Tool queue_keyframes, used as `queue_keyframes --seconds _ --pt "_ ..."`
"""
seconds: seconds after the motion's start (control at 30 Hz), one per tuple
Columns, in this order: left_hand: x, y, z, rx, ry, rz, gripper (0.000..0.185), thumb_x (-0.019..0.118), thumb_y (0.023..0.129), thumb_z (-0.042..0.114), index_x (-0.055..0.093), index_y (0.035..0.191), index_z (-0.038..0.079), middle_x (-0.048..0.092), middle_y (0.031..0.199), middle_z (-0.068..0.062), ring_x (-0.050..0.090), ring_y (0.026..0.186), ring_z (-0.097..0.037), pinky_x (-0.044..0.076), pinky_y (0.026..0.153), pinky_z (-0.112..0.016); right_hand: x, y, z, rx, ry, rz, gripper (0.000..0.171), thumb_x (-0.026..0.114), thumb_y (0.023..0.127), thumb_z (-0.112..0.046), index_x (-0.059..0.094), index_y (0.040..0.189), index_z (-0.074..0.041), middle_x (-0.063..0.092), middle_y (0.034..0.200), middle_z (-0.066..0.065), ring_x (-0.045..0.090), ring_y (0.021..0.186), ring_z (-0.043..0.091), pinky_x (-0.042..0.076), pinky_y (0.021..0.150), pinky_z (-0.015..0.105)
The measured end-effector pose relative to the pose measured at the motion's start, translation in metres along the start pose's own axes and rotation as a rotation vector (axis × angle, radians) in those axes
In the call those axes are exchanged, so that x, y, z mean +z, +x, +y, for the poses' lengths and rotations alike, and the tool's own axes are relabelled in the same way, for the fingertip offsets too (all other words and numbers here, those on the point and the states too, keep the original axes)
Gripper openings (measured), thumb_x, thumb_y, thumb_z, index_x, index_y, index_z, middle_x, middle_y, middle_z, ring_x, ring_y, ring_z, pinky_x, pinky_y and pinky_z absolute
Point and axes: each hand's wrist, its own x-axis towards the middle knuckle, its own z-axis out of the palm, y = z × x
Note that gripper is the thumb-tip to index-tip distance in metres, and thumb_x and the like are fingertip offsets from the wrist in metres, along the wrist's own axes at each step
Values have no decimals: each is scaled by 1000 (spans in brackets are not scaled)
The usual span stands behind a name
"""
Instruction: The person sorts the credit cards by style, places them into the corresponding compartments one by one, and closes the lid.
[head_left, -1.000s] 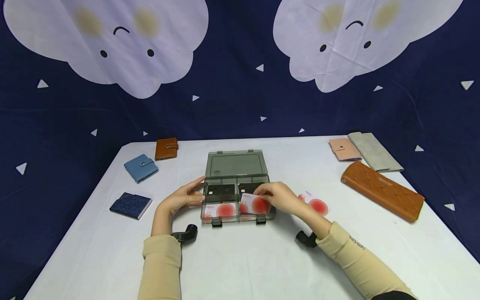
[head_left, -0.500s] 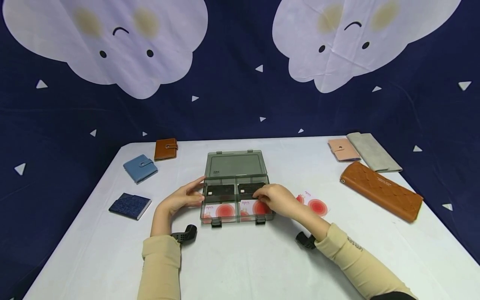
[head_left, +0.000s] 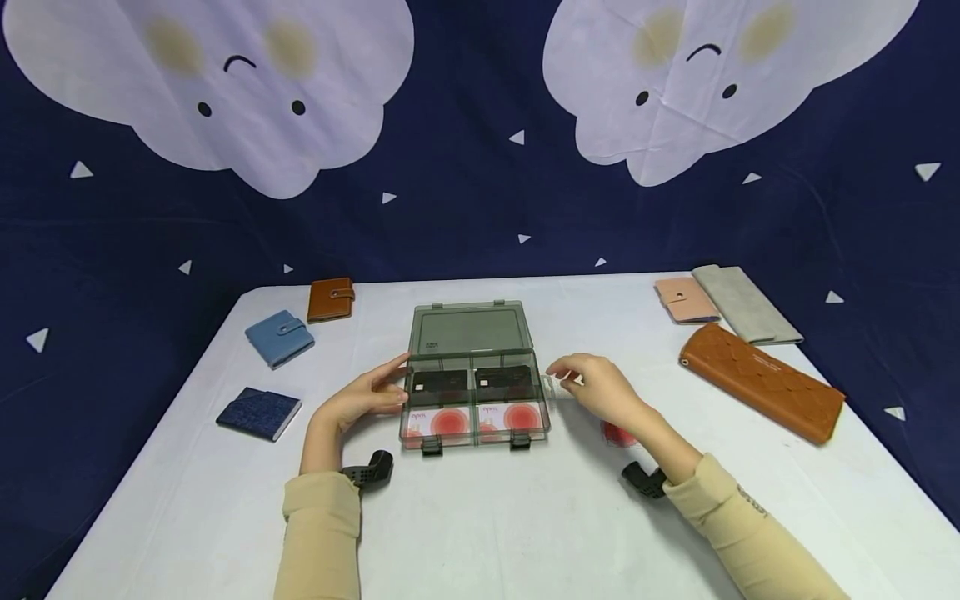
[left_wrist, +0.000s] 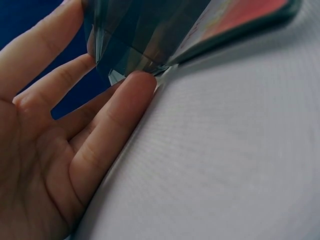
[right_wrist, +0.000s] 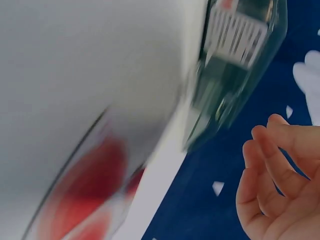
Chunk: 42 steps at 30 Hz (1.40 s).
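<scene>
A clear smoky-grey divided box (head_left: 457, 443) lies with its lid (head_left: 472, 327) tipped back. Black chip cards (head_left: 440, 383) stand in its two rear compartments, and white cards with red circles (head_left: 437, 422) in the two front ones. My left hand (head_left: 365, 397) touches the box's left wall; in the left wrist view its outstretched fingers (left_wrist: 112, 120) rest against the clear plastic. Just right of the box, my right hand (head_left: 597, 388) hovers with loosely bent fingers and holds nothing. More red-and-white cards (head_left: 618, 434) lie on the table, partly hidden by the right wrist.
Along the left are brown (head_left: 330, 300), light blue (head_left: 280, 337) and dark blue (head_left: 258, 413) wallets. On the right lie a pink wallet (head_left: 686, 300), a grey wallet (head_left: 747, 306) and a long brown wallet (head_left: 761, 383). A dark blue cloud-printed cloth (head_left: 480, 225) hangs behind the table.
My right hand lowered a white-and-red card into the front right compartment, let it go and moved right, out of the box. My left hand has stayed at the box's left side.
</scene>
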Motion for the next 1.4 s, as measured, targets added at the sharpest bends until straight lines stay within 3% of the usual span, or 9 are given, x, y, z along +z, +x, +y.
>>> queue_keyframes --seconds 0.33,0.57,0.8,1.13,1.4 --pt "-1 1 -4 9 -13 -10 79 65 85 12 19 149 16 16 150 -23 51 94 -14 49 83 -27 -27 -32 40 211 -41 -45 25 65 80 -5 65 104 0 65 98 16 60 85 30 48 71 45" --pt "-1 0 -2 3 5 3 80 66 85 13 18 149 16 16 150 -24 51 95 -15 49 85 -30 -40 -47 50 380 -105 -273 64 81 66 -23 48 115 3 51 104 26 51 91 41 44 71 52" --pt "-1 0 -2 8 4 2 80 66 85 12 18 149 16 15 150 -24 50 95 -15 49 84 -28 -35 -42 57 390 -108 -338 76 85 60 -19 44 120 4 53 106 28 52 92 41 44 72 54" --pt "-1 0 -1 10 4 1 80 66 85 13 19 149 16 16 150 -24 51 94 -14 49 83 -27 -30 -14 66 441 -30 -417 70 83 62 -12 45 116 11 55 103 24 51 94 34 42 80 48" --pt "-1 0 0 13 6 -10 80 66 85 13 18 149 16 14 150 -24 50 95 -14 49 82 -25 -27 -3 69 422 43 -383 66 80 61 -4 44 114 10 47 107 27 44 95 35 40 84 49"
